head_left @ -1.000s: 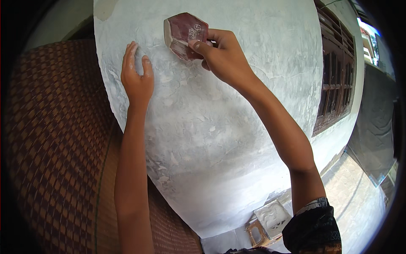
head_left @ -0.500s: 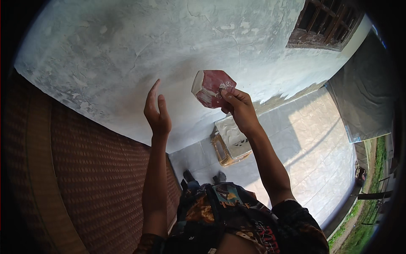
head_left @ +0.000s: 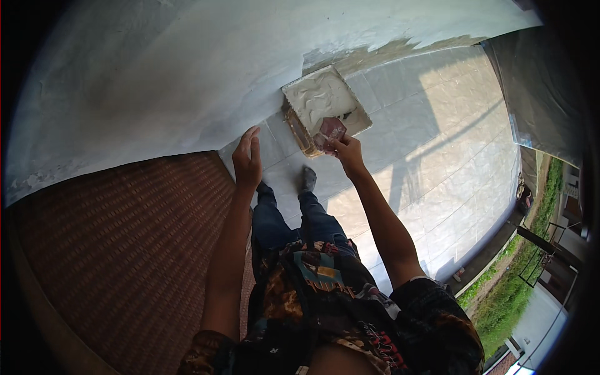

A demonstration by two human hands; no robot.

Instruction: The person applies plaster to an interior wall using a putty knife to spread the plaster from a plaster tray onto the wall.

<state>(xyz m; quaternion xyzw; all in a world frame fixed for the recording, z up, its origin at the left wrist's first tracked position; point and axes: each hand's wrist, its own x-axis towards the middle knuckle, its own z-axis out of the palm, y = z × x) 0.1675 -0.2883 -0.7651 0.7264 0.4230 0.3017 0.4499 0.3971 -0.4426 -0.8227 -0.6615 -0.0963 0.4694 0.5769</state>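
My right hand point(head_left: 348, 154) grips a dark red, flat putty spreader point(head_left: 330, 130), a many-sided piece smeared with pale paste. It is at the near part of an open square tub point(head_left: 362, 124), over or in the white putty point(head_left: 317, 95); whether the blade touches the putty I cannot tell. Under the tub is a yellowish-brown support point(head_left: 302, 137), mostly hidden. My left hand point(head_left: 248, 161) is raised near the wall, holding nothing, its fingers stretched upward and thumb a little apart.
A patchy whitish-grey wall point(head_left: 156, 81) runs along the far side. To the left is a brown woven-textured panel point(head_left: 125, 250). Pale sheeting or tiles point(head_left: 412, 181) cover the floor, partly sunlit. A dark tarp point(head_left: 540, 94) hangs at the right, with grass point(head_left: 509, 306) beyond.
My right hand has lowered the spreader from in front of the wall to the tub. My left hand remains raised. The view has tilted downward, showing more of the tub and my legs.
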